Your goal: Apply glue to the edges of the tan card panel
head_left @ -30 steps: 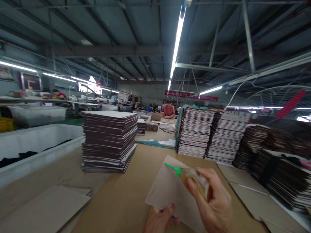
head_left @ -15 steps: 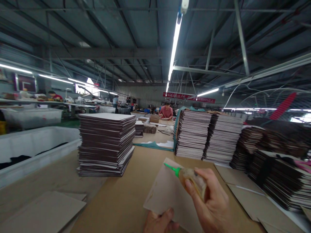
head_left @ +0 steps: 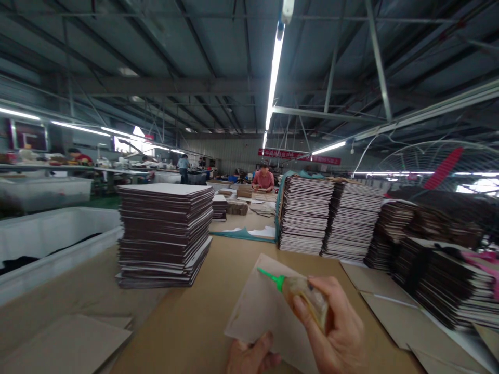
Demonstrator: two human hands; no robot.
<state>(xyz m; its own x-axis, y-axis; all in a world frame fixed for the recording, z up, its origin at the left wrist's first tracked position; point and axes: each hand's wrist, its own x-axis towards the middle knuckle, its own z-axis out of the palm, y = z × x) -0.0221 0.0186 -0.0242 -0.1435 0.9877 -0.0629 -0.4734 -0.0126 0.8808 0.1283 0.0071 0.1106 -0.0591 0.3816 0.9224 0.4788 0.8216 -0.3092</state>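
My right hand (head_left: 338, 324) is wrapped round a squeeze bottle of glue (head_left: 306, 298), tilted with its green nozzle (head_left: 272, 278) pointing left over a grey-beige board (head_left: 255, 306). The nozzle tip is close to the board's far left edge; whether it touches I cannot tell. A few small yellowish spots show along the board's left side. My left hand (head_left: 252, 356) pinches the board's near edge, thumb on top. Part of the board is hidden behind my right hand and the bottle.
A tall stack of dark-edged boards (head_left: 163, 236) stands left of centre, with more stacks (head_left: 306, 215) at the right. Loose boards (head_left: 390, 317) lie on the right, others (head_left: 66, 345) at the lower left. A white bin (head_left: 58, 228) borders the left side. A person (head_left: 263, 179) sits farther back.
The whole view has shifted slightly to the right. The nozzle tip has moved a little along the board's far left edge, toward me. Both hands keep their hold.
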